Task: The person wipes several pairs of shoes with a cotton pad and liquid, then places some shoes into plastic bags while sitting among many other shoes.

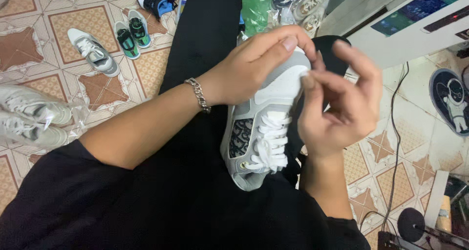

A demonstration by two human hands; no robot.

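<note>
Head view: L hand [254, 66] gripped toe end of grey-white sneaker [264, 128], which lay on person's lap w/ white laces [270, 145] up. R hand [339, 96] pinched at toe edge, thumb & forefinger closed. Chain bracelet [198, 94] on L wrist. More sneakers [112, 42] sat on tiled floor [44, 40] nearby.

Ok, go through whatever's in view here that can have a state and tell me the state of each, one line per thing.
Grey and white sneaker: laced, resting on the lap, toe pointing away.
Left hand: wrapped over the sneaker's toe, gripping it.
Right hand: fingertips pinching at the toe's edge.
Chain bracelet: fastened on the left wrist.
Bagged white shoes: inside clear plastic, on the floor.
Green pair: unbagged, side by side.
</note>
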